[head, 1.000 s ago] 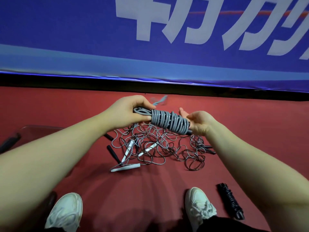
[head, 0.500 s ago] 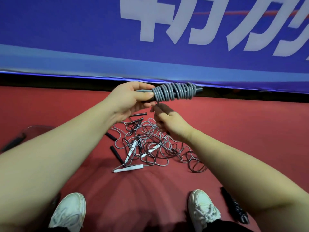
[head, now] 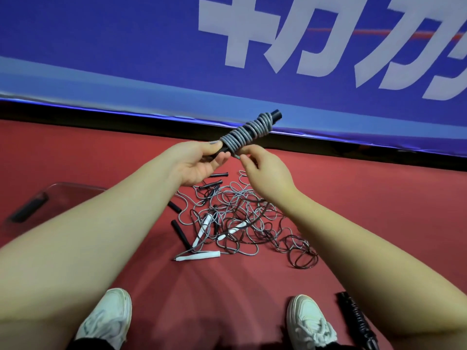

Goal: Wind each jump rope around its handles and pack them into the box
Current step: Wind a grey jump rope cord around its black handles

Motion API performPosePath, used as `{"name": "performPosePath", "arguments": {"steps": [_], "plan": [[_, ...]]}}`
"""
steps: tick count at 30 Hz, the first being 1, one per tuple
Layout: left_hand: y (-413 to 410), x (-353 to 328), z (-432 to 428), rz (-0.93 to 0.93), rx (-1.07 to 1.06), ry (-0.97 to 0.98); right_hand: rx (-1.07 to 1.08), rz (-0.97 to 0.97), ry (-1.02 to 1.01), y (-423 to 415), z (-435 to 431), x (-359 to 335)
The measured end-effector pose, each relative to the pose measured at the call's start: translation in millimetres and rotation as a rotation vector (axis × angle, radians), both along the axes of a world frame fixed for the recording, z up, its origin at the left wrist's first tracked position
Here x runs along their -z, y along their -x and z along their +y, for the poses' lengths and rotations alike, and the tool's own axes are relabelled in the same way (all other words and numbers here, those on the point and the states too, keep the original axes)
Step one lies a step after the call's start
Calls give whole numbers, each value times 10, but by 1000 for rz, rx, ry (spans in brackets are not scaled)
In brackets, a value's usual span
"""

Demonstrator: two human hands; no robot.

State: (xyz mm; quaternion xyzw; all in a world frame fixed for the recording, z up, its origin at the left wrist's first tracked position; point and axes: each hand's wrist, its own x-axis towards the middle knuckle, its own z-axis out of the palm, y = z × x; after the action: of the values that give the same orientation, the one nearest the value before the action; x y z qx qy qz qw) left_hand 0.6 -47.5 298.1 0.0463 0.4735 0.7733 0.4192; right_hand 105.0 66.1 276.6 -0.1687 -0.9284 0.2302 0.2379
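Wound grey rope (head: 249,132): left hand (head: 199,162) grips handle end; right hand (head: 265,173), just beside, pinches tail (head: 238,156). Best tucked under taut coils.

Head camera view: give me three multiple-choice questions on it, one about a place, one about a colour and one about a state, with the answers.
1. The tangle of loose ropes lies: A on a chair; B on the red floor; C across a shoe.
2. The cord of the held rope is: A yellow; B green; C grey.
3. The left hand: A grips the held rope's handle end; B lies flat on the floor; C hangs empty.
Answers: 1 B, its loops lie spread on the floor. 2 C, grey coils wrap the black handles. 3 A, thumb and fingers close round the lower handle end.
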Motion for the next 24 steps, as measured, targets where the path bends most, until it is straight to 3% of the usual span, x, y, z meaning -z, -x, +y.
{"name": "performPosePath", "arguments": {"steps": [5, 9, 10, 14, 17, 21, 24], "plan": [[76, -38, -42, -115, -6, -60, -21, 6, -26, 16, 35, 51], [12, -58, -7, -108, 13, -59, 122, -156, -367, 99, 102, 168], [-6, -63, 9, -99, 16, -57, 133, -166, -342, 129, 100, 192], [-10, -73, 54, -69, -33, -67, 52, -66, 130, 236, 37, 223], [-16, -52, 88, -50, -67, -64, 59, -56, 366, 314, 31, 197], [-25, -50, 122, -66, -100, -91, 155, -23, 551, 440, 119, 189], [-52, -76, 141, -57, -94, -107, 253, 74, 507, 467, 202, 162]]}}
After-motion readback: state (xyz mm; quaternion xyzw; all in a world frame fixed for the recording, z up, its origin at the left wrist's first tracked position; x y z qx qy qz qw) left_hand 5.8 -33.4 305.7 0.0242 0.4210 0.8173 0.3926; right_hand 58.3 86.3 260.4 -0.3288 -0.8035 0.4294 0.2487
